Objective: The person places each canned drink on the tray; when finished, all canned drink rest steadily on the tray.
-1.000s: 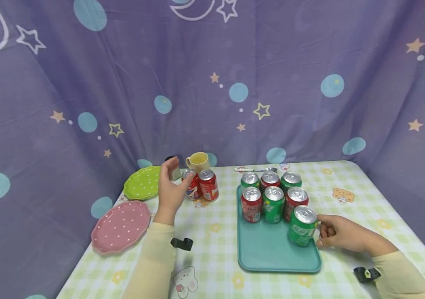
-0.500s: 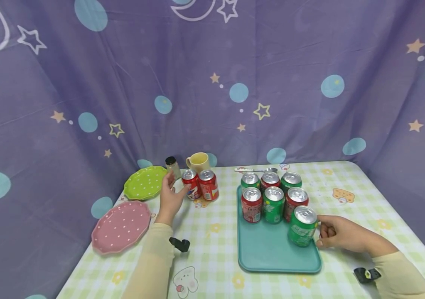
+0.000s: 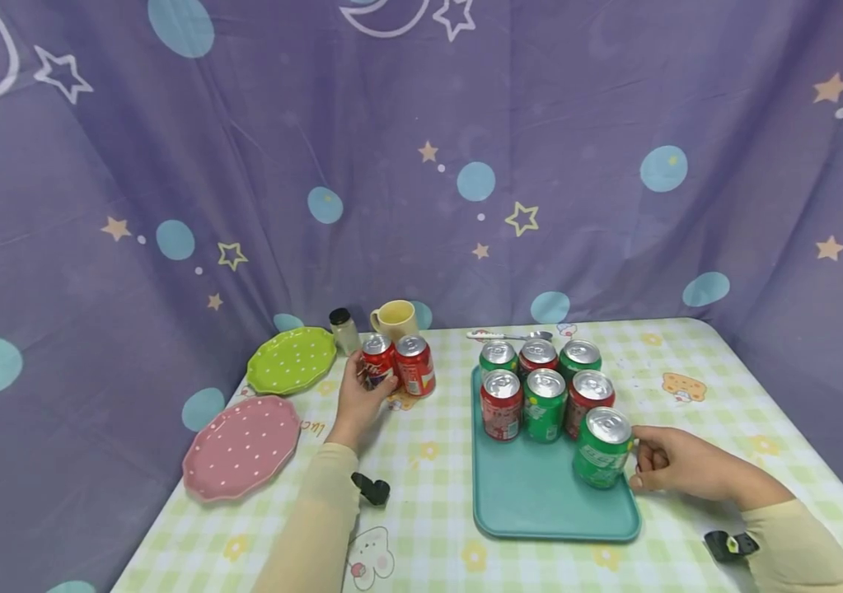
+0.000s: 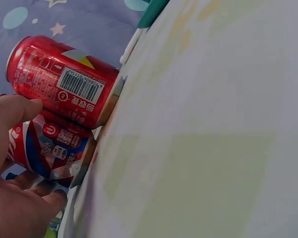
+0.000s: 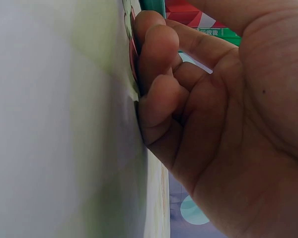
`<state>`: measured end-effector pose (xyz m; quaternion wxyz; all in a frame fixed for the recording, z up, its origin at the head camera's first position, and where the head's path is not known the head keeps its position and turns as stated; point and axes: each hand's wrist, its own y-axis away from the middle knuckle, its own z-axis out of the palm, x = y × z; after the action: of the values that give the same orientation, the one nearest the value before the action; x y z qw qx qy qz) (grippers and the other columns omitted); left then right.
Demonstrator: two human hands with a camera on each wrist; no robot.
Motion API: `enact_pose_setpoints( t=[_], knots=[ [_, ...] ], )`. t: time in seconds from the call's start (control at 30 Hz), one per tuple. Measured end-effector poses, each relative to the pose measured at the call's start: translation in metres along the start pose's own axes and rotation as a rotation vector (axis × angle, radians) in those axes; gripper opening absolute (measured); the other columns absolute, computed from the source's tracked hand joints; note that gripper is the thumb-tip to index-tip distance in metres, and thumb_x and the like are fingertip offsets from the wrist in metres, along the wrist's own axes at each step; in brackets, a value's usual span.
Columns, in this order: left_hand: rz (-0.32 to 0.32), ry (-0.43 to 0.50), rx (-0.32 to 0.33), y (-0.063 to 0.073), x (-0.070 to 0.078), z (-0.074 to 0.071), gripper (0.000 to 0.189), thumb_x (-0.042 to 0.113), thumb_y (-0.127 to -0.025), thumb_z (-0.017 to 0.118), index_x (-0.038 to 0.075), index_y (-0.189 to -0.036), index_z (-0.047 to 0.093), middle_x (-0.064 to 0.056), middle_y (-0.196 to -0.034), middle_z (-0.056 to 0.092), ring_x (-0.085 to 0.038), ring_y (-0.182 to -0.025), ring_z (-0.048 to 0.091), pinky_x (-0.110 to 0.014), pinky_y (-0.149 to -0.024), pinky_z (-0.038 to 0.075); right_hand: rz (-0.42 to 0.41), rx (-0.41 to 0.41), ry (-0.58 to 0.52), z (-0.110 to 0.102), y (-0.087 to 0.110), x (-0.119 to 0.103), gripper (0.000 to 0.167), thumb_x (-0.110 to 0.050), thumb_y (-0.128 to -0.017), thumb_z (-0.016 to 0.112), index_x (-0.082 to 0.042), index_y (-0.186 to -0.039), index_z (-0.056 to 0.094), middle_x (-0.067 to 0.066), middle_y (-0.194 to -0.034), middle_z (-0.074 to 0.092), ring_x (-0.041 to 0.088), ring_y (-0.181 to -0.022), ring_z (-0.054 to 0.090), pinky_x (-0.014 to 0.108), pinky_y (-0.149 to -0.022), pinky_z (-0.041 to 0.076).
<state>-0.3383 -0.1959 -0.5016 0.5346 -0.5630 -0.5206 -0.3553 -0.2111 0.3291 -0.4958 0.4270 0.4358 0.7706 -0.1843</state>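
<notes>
My left hand [image 3: 363, 403] is around the left one of two red soda cans [image 4: 49, 144], thumb at its front and fingers at its far left side. The other red soda can [image 4: 64, 79] stands right beside it. My right hand [image 3: 688, 465] rests on the tablecloth, fingers loosely curled. Its index fingertip is at the side of a green soda can [image 3: 602, 457], and its thumb is near the tray edge; whether they touch cannot be told. That can stands at the right side of a teal tray [image 3: 532, 502], in front of two rows of mixed green and red cans [image 3: 544, 412].
Behind the red cans are a yellow mug [image 3: 396, 317] and a dark-capped jar [image 3: 344, 333]. A green dotted plate [image 3: 291, 361] and a pink dotted plate [image 3: 243, 449] lie at the left. Beyond the tray lies a white-handled spoon or fork [image 3: 510, 335]. A purple curtain [image 3: 421, 123] hangs behind.
My left hand lowered beside the jar, then moved right to the left red can and around it. The right hand and the cans on the tray have stayed still.
</notes>
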Motion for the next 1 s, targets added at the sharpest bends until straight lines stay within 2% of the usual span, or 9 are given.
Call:
enact_pose_setpoints(
  t=[0.1, 0.3, 0.4, 0.53, 0.7, 1.0],
  knots=[
    [0.002, 0.002, -0.004, 0.0, -0.001, 0.002, 0.081, 0.001, -0.093, 0.076, 0.006, -0.16, 0.031, -0.023, -0.157, 0.042, -0.041, -0.146, 0.04, -0.052, -0.122, 0.032, 0.0, 0.0, 0.002, 0.0, 0.0, 0.001, 0.032, -0.025, -0.091, 0.083, -0.005, -0.104, 0.061, 0.004, -0.077, 0.06, 0.008, -0.064, 0.053, 0.029, -0.053, 0.047],
    [-0.016, 0.006, 0.03, 0.0, -0.002, 0.005, 0.085, -0.001, -0.093, 0.076, 0.005, -0.161, 0.027, -0.027, -0.155, 0.044, -0.043, -0.144, 0.043, -0.052, -0.12, 0.036, -0.003, 0.006, 0.003, -0.001, 0.0, 0.001, 0.033, -0.025, -0.09, 0.084, -0.006, -0.103, 0.061, 0.003, -0.077, 0.06, 0.008, -0.063, 0.053, 0.028, -0.053, 0.047],
    [-0.024, 0.005, 0.043, 0.0, -0.004, 0.006, 0.081, -0.001, -0.095, 0.074, 0.005, -0.161, 0.028, -0.028, -0.152, 0.047, -0.043, -0.142, 0.046, -0.052, -0.119, 0.037, -0.011, 0.007, -0.002, 0.0, 0.0, 0.001, 0.032, -0.024, -0.09, 0.084, -0.006, -0.103, 0.061, 0.002, -0.077, 0.059, 0.008, -0.063, 0.053, 0.028, -0.053, 0.047],
    [-0.041, -0.022, 0.051, -0.001, -0.007, 0.006, 0.076, 0.002, -0.097, 0.072, 0.009, -0.161, 0.032, -0.025, -0.151, 0.049, -0.04, -0.141, 0.048, -0.051, -0.118, 0.038, -0.021, 0.007, -0.017, 0.001, -0.001, 0.001, 0.031, -0.022, -0.091, 0.084, -0.006, -0.103, 0.061, 0.002, -0.077, 0.059, 0.008, -0.064, 0.053, 0.028, -0.052, 0.046],
    [-0.058, -0.029, 0.05, -0.002, -0.009, 0.007, 0.08, 0.004, -0.095, 0.076, 0.012, -0.161, 0.032, -0.021, -0.151, 0.047, -0.039, -0.138, 0.05, -0.051, -0.116, 0.041, -0.013, 0.009, -0.013, 0.001, -0.001, 0.001, 0.032, -0.023, -0.09, 0.084, -0.006, -0.104, 0.061, 0.002, -0.077, 0.059, 0.008, -0.064, 0.053, 0.028, -0.053, 0.046],
    [-0.096, -0.111, 0.121, -0.005, -0.011, 0.01, 0.082, 0.014, -0.092, 0.082, 0.015, -0.161, 0.038, -0.017, -0.154, 0.05, -0.036, -0.14, 0.049, -0.05, -0.118, 0.04, -0.004, 0.011, 0.001, 0.0, 0.0, 0.002, 0.033, -0.025, -0.09, 0.084, -0.006, -0.105, 0.061, 0.003, -0.077, 0.06, 0.008, -0.064, 0.054, 0.028, -0.053, 0.047]
  ],
)
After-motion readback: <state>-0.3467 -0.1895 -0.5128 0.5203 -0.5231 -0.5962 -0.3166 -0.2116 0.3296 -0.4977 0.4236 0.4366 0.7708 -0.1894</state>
